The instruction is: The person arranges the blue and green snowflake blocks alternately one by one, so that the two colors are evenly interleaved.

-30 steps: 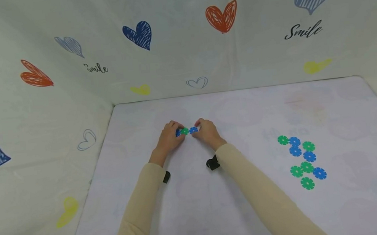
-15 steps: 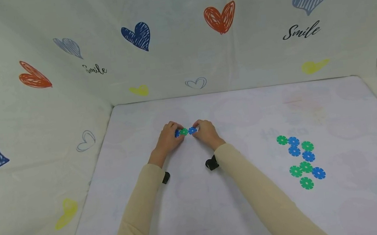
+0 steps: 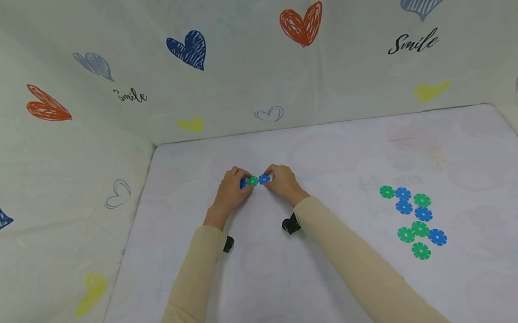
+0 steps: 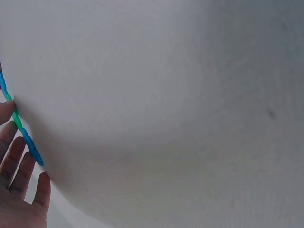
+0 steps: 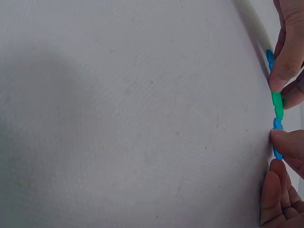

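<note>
Near the far side of the table, my left hand [image 3: 231, 189] pinches a green notched disc [image 3: 252, 181] between thumb and fingers. A blue notched disc [image 4: 31, 147] is joined to that green one, partly covered by the left hand in the head view. Just to the right, my right hand [image 3: 286, 183] pinches a second blue disc [image 3: 264, 179] by its outer edge. In the right wrist view this blue disc [image 5: 278, 124] meets the edge of the green disc [image 5: 278, 105], the three lying in a row. Whether those two interlock I cannot tell.
Several loose green and blue notched discs, among them a green disc [image 3: 421, 250] and a blue disc [image 3: 437, 237], lie on the right part of the white table [image 3: 334, 153]. Cloth walls [image 3: 242, 89] with printed hearts rise behind and at the sides.
</note>
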`<state>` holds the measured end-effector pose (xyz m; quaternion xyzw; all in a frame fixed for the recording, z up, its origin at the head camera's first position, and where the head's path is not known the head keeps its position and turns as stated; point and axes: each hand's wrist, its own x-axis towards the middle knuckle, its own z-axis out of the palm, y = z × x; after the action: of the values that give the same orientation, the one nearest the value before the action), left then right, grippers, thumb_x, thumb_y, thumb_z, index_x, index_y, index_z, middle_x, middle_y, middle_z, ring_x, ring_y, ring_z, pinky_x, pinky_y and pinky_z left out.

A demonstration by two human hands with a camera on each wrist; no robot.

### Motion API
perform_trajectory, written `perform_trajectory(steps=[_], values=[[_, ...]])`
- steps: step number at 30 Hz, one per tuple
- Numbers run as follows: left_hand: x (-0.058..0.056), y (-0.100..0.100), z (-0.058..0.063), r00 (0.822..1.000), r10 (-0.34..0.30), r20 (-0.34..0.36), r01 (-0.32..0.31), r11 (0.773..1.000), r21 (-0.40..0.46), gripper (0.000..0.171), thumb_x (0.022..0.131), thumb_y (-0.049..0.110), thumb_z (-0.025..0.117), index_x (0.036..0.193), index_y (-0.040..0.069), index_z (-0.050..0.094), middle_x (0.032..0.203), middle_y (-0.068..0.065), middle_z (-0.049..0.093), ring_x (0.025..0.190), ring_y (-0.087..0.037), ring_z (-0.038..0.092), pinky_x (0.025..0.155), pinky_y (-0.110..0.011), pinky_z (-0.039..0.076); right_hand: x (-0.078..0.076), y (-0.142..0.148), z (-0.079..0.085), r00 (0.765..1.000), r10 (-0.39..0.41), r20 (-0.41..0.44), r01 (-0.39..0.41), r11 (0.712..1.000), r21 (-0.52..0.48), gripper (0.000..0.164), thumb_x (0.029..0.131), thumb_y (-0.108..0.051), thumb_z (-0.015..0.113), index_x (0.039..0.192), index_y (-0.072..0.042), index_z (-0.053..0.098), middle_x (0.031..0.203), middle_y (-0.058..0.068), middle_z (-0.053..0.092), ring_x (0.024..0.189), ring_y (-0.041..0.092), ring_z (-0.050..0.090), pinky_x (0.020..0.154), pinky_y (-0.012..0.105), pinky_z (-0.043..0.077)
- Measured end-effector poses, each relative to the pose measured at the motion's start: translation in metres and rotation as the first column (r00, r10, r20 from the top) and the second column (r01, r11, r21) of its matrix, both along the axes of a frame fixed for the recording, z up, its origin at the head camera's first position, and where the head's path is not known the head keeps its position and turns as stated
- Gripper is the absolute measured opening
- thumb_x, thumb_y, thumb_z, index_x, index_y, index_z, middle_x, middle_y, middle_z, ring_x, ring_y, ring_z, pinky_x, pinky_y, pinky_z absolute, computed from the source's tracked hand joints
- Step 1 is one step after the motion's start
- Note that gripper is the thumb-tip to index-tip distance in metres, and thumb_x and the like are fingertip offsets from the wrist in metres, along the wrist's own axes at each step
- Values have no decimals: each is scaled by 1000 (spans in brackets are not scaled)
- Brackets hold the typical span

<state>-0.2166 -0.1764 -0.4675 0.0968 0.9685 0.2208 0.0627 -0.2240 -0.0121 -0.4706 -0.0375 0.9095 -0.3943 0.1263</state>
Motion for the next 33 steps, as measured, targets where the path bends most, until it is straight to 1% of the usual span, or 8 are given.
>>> perform_trajectory(steps=[7,16,22,28,33], values=[[0,-2,-2,1000,-5,-8,5,1000,18,29,86,16,65,113,6,59,122,-12,51,115,-28,46,101,-42,39,-2,-1,-3,1000,-5,7,5,1000,13,30,86,-13,65,115,-6,61,95,12,59,85,21,52,77,32,46],[-1,-3,-2,1000,-7,-8,7,1000,9,29,86,17,65,113,6,59,123,-11,50,116,-28,45,101,-42,39,0,-1,0,1000,-7,-7,7,1000,-4,30,85,-12,66,113,-5,62,93,12,59,82,20,52,75,31,46],[-1,-2,-2,1000,-9,-10,9,1000,16,29,86,17,64,113,6,58,123,-11,50,116,-28,45,101,-42,39,0,-1,0,1000,-15,-3,15,1000,-8,29,85,-11,65,114,-5,62,95,12,58,83,20,51,76,32,46],[-1,-2,-1,1000,-4,4,4,1000,15,30,86,16,64,114,6,58,123,-11,50,116,-28,45,102,-42,38,0,-1,-1,1000,-13,-5,13,1000,-11,29,85,-11,65,114,-5,61,96,13,58,83,21,51,76,32,46],[-1,-1,-1,1000,-1,7,1,1000,6,30,87,16,64,114,6,58,123,-11,50,116,-28,45,102,-42,38,0,0,-2,1000,-11,-8,11,1000,-16,30,85,-11,65,114,-5,61,98,13,59,85,21,52,80,33,47]])
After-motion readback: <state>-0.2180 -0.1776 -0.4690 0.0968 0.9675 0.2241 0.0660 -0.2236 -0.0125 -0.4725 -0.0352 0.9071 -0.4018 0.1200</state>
